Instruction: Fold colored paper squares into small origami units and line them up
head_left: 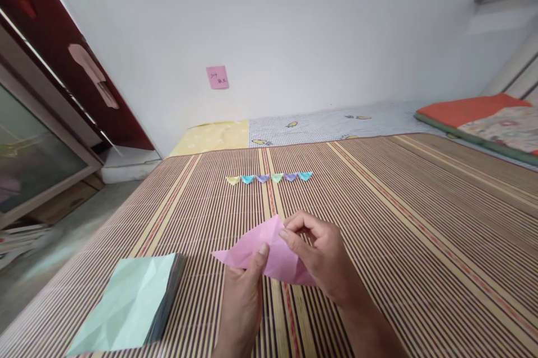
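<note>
A sheet of pink paper [247,245], creased and partly folded, is held up above the striped mat by both hands. My left hand [246,285] grips its lower left part, the thumb lying on top and the other fingers hidden beneath. With thumb and forefinger, my right hand [315,251] pinches the paper near its upper right corner. Beyond the hands, several small folded paper boats [263,179] in yellow, blue, purple and green stand in a row. At the lower left lies a thick stack of paper [126,296] with a creased pale green sheet uppermost.
The striped mat [420,223] covers a bed-like surface, with patterned cloth [319,125] along its far edge. Folded bedding [483,117] lies at the far right. A pink note [217,77] is stuck to the wall. A glass-paned door [37,145] stands left.
</note>
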### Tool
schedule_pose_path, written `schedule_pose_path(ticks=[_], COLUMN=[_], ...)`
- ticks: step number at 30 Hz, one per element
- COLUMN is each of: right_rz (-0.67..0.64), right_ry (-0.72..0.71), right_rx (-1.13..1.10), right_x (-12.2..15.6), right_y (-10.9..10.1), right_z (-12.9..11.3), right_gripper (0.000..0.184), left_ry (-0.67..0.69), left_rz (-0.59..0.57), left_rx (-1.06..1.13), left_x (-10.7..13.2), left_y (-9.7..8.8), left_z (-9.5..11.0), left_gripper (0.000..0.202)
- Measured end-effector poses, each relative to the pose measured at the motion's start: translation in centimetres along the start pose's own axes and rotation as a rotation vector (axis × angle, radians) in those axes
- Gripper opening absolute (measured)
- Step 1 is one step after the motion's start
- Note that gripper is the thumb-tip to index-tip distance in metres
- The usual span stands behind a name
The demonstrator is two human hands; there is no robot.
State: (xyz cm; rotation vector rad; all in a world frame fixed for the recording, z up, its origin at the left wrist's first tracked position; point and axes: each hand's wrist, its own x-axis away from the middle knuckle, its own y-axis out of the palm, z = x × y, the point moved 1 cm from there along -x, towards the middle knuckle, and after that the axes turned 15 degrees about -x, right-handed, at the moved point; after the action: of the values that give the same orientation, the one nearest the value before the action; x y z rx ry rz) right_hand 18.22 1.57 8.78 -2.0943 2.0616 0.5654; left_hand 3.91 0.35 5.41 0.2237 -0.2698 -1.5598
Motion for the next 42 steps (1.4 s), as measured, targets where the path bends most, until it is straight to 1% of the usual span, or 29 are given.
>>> schedule_pose_path(ticks=[3, 8, 12, 15, 17, 18, 19, 21, 22, 24, 26, 28, 30, 32, 36, 38, 39, 40, 42], right_rz=[0.004, -0.019, -0.022, 0.003, 0.049, 0.063, 0.058, 0.017, 0.001, 0.013, 0.043, 0.033, 0.007, -0.001, -0.005, 0.013, 0.034, 0.063, 0.107], right_ry=[-0.025, -0.055, -0.068, -0.044, -0.003, 0.022, 0.049, 0.074, 0.065, 0.018, -0.027, -0.035, -0.015, 0.005, 0.043, 0.05, 0.049, 0.045, 0.042], right_rx=[0.018, 0.03, 0.048, 0.06, 0.043, 0.027, 0.011, 0.011, 0.035, 0.112, 0.181, 0.206, 0.2, 0.199, 0.21, 0.187, 0.164, 0.138, 0.083], right_x=[0.1, 0.1, 0.2, 0.2, 0.2, 0.2, 0.3, 0.3, 0.4, 0.6, 0.8, 0.9, 0.8, 0.7, 0.4, 0.3, 0.2, 0.2, 0.1], right_y=[0.2, 0.3, 0.4, 0.4, 0.5, 0.5, 0.6, 0.8, 1.0, 1.2, 1.4, 1.3, 1.1, 0.6, -0.6, -1.2, -1.4, -1.6, -1.7], right_z=[0.0, 0.0, 0.0, 0.0, 0.1, 0.1, 0.2, 0.2, 0.2, 0.3, 0.5, 0.7, 0.9, 0.9, 0.7, 0.6, 0.5, 0.5, 0.5], right_gripper=[0.019, 0.018, 0.019, 0.018, 0.008, 0.007, 0.009, 0.007, 0.012, 0.024, 0.027, 0.029, 0.029, 0.028, 0.028, 0.028, 0.028, 0.027, 0.026], left_ry=[0.006, 0.009, 0.008, 0.008, 0.016, 0.021, 0.022, 0.017, 0.013, 0.006, 0.012, 0.052, 0.115, 0.176, 0.224, 0.213, 0.195, 0.164, 0.061], left_rz=[0.02, 0.033, 0.053, 0.032, 0.021, 0.021, 0.023, 0.031, 0.034, 0.034, 0.04, 0.083, 0.146, 0.207, 0.299, 0.346, 0.351, 0.325, 0.169], left_rx=[-0.03, 0.022, 0.024, 0.033, 0.034, 0.03, 0.02, -0.001, -0.007, -0.011, -0.034, -0.1, -0.202, -0.304, -0.441, -0.399, -0.322, -0.224, -0.062], left_x=[0.1, 0.1, 0.0, 0.0, 0.1, 0.1, 0.1, 0.2, 0.2, 0.1, 0.0, -0.2, -0.4, -0.5, -0.7, -1.0, -1.2, -1.3, -1.4], left_y=[-0.1, 0.1, 0.1, 0.1, 0.1, 0.1, 0.2, 0.2, 0.3, 0.2, -0.2, -0.9, -1.7, -2.4, -3.3, -3.6, -3.7, -3.8, -3.4], left_z=[-0.3, -0.3, -0.3, -0.3, -0.3, -0.3, -0.4, -0.5, -0.6, -0.7, -0.8, -0.7, -0.4, 0.1, 1.1, 1.6, 1.8, 1.9, 1.8], left_gripper=[0.036, 0.042, 0.042, 0.041, 0.038, 0.037, 0.036, 0.033, 0.03, 0.023, 0.016, 0.019, 0.025, 0.027, 0.027, 0.029, 0.031, 0.037, 0.053])
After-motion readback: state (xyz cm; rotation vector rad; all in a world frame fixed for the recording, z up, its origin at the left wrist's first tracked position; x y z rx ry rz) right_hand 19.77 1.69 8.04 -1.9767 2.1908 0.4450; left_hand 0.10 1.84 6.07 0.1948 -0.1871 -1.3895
